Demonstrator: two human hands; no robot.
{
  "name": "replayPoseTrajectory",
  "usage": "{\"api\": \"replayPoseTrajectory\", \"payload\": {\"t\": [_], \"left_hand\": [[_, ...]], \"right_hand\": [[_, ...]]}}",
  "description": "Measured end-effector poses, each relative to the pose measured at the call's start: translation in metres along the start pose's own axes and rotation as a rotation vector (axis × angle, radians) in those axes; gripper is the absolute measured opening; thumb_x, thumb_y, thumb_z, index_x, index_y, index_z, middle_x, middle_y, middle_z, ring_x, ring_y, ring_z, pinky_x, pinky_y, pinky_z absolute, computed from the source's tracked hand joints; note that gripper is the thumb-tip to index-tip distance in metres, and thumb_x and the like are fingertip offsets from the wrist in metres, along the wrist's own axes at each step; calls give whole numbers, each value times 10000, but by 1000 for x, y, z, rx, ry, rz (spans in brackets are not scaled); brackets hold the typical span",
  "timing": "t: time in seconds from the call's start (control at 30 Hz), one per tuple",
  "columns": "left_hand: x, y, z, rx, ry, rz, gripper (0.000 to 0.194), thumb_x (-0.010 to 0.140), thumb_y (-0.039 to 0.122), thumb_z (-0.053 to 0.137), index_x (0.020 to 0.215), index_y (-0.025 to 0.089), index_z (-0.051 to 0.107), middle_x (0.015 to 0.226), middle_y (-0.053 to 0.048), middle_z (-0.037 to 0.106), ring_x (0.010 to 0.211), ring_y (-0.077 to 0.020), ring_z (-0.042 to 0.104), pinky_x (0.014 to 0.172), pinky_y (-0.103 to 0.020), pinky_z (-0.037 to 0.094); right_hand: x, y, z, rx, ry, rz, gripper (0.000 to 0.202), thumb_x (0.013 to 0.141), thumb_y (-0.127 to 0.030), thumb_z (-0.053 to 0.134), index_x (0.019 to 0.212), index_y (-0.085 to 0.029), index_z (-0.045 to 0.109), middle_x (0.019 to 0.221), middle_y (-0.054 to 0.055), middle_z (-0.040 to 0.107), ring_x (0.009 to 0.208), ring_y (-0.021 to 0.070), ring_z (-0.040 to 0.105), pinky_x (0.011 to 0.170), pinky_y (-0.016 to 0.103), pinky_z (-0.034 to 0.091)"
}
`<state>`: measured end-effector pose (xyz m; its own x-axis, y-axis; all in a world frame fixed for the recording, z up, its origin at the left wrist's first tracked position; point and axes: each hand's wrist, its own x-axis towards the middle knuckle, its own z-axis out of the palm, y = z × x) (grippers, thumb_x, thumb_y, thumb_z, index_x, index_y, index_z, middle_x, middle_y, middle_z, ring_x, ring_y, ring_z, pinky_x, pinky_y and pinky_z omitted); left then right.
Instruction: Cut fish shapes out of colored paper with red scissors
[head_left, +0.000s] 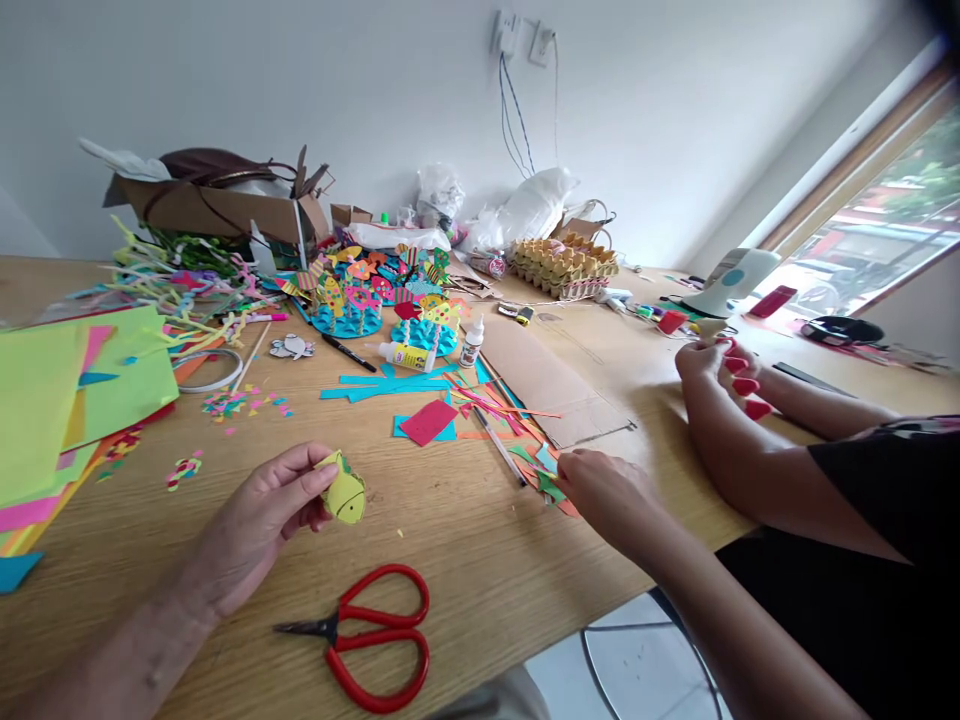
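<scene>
While the left hand [281, 495] pinches the fish [349, 498] at its ten-o'clock edge, above the desk [487, 590], the right hand [611, 490] is at three o'clock, by scraps [549, 484]; its grip cannot be determined. Fish: probably light, easily creased paper; hold edges gently.

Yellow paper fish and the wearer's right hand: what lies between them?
In the head view, tabletop lies nearest the fish, then a pen and paper scraps by the right hand.
</scene>
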<state>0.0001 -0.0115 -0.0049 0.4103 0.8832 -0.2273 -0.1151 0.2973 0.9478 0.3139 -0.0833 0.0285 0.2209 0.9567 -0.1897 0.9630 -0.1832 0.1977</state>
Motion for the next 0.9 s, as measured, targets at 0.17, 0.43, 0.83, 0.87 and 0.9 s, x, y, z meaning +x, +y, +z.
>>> {"api": "replayPoseTrajectory", "payload": {"t": [0.17, 0.43, 0.83, 0.87, 0.9], "left_hand": [[3, 0, -2, 51, 34, 17, 110, 736, 292, 664, 711, 200, 609, 644, 57, 600, 568, -75, 491, 503, -148, 431], [1, 4, -2, 95, 68, 55, 123, 749, 302, 643, 713, 193, 597, 648, 53, 589, 582, -80, 484, 502, -152, 417], [-1, 6, -1, 79, 65, 32, 115, 730, 304, 661, 707, 207, 605, 640, 55, 603, 578, -89, 492, 502, -159, 428], [-2, 6, 0, 73, 68, 30, 112, 722, 302, 670, 706, 208, 610, 638, 56, 604, 578, -89, 492, 501, -159, 430], [-2, 6, 1, 67, 72, 27, 110, 713, 299, 679, 705, 210, 616, 637, 56, 607, 577, -90, 493, 500, -158, 430]], "right_hand": [[-5, -7, -7, 41, 50, -49, 181, 840, -156, 501, 751, -152, 660, 792, 103, 659, 705, 227, 638, 514, 253, 350], [-18, -84, 4, 244, 211, -796, 379, 892, -76, 397, 1222, -215, 521, 1313, 78, 498, 1183, 243, 422, 891, 372, 418], [-32, -62, 38, 135, 246, -668, 372, 913, -140, 384, 1271, -192, 470, 1365, 97, 456, 1249, 271, 361, 898, 421, 396], [-34, -50, 45, 117, 254, -617, 385, 892, -130, 407, 1262, -197, 489, 1360, 105, 463, 1253, 286, 359, 901, 431, 389], [-36, -38, 52, 97, 262, -552, 407, 873, -121, 424, 1263, -210, 497, 1369, 105, 454, 1262, 298, 351, 907, 444, 380]]}}
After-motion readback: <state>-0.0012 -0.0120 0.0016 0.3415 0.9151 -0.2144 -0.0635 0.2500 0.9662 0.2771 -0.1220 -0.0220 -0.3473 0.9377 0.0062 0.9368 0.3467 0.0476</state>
